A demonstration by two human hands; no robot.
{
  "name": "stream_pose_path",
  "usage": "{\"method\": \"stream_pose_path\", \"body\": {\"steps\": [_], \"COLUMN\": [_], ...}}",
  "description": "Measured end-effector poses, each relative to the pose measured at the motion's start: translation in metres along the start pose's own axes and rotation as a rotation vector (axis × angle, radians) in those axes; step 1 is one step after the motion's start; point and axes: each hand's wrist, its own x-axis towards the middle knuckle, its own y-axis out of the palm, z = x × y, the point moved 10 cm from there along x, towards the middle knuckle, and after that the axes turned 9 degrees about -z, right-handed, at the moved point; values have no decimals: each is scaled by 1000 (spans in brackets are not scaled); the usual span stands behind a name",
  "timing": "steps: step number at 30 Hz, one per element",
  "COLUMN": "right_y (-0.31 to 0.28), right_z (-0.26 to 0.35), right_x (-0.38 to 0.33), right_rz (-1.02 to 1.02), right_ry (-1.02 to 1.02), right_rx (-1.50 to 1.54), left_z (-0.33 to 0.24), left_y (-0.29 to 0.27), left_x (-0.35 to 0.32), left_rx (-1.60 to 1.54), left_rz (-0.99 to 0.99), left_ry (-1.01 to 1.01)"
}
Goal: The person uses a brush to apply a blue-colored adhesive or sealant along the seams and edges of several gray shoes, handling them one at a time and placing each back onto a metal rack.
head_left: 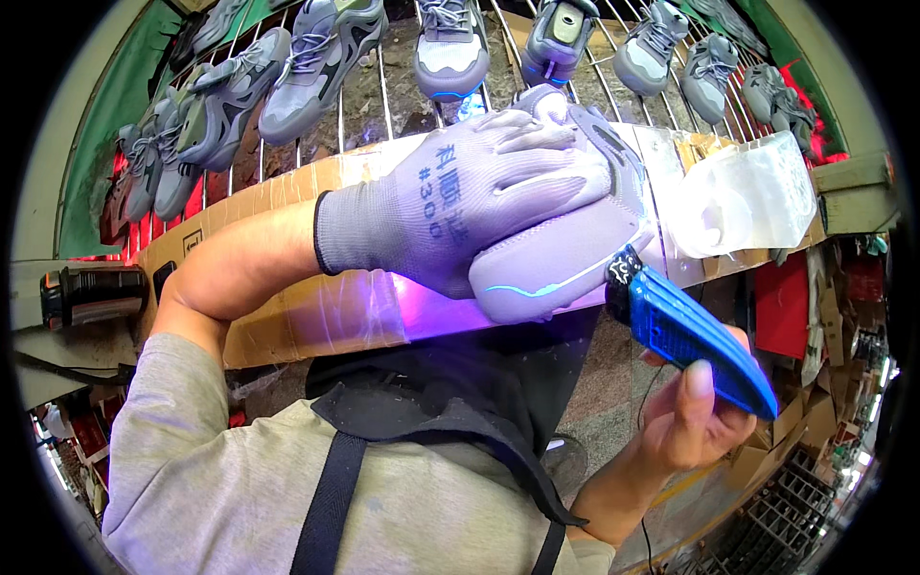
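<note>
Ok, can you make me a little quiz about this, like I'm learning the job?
1. True or false: the left hand wears a glove.
2. What does the right hand hold? a) scissors b) brush c) spoon
3. Fill in the blank: The left hand holds a ____.

Key: 1. True. 2. b. 3. Shoe.

Tool (704, 335) right of shoe (556, 254), rack (385, 105) behind

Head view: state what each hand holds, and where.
Left hand: gray shoe, around its middle. Right hand: blue tool, toward the end away from the shoe.
</note>
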Motion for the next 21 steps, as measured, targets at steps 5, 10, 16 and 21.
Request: {"method": "stream_pose_path", "body": {"steps": [5,10,16,21], "right_y": [-5,-2,-15,-21], "right_z": [29,85,113,132], "right_x": [-7,-13,-7,7], "right_rz": [-56,-28,63,85], "right_ry": [-194,-365,-543,-573], "right_rx": [-2,45,-189,-363], "left_z": [-5,-8,-8,-9], "left_y": [-3,-4,3,20], "left_x": [12,27,53,74], "left_rx": [-6,-36,22,70], "left_rz": [-2,-10,34,149], "left_ry": [5,-19,-60,-79]}}
